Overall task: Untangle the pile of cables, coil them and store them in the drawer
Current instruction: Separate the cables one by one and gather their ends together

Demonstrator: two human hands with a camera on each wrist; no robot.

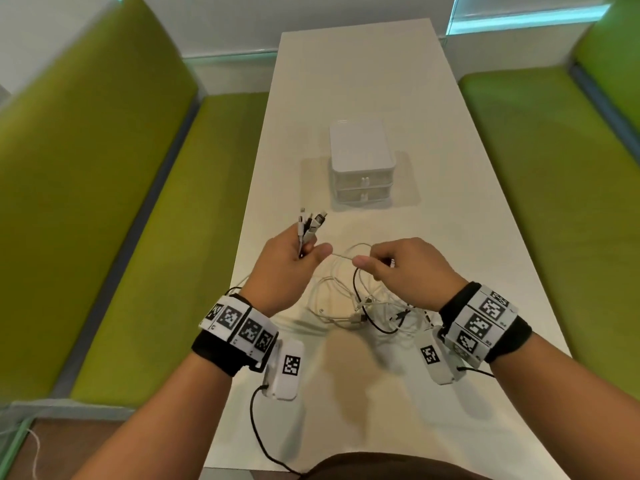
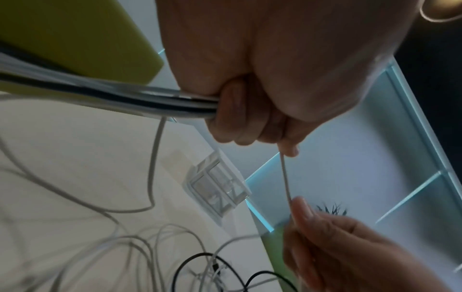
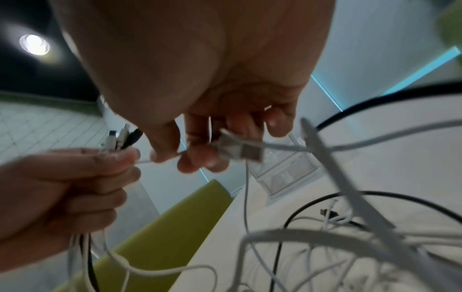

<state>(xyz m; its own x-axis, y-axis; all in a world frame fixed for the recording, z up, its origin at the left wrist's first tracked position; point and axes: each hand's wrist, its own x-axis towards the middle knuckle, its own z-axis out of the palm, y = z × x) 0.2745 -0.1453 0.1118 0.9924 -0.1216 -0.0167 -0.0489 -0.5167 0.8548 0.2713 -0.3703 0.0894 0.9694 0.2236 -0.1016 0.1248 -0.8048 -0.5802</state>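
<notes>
A tangle of white and black cables (image 1: 360,306) lies on the white table (image 1: 363,91) in front of me. My left hand (image 1: 294,254) grips a bunch of cable ends (image 1: 310,225), their plugs sticking up above the fist; the bunch (image 2: 125,98) runs out of the fist in the left wrist view. My right hand (image 1: 391,263) pinches a thin white cable (image 1: 343,256) stretched taut between both hands, also seen as the white cable (image 2: 286,181). A white plug (image 3: 240,147) hangs by the right fingers. The small white drawer unit (image 1: 362,164) stands behind, both drawers closed.
Green benches (image 1: 104,202) flank the table on the left, and a second green bench (image 1: 540,188) on the right. The far half of the table holds nothing but the drawer unit. Wrist camera leads hang under both forearms.
</notes>
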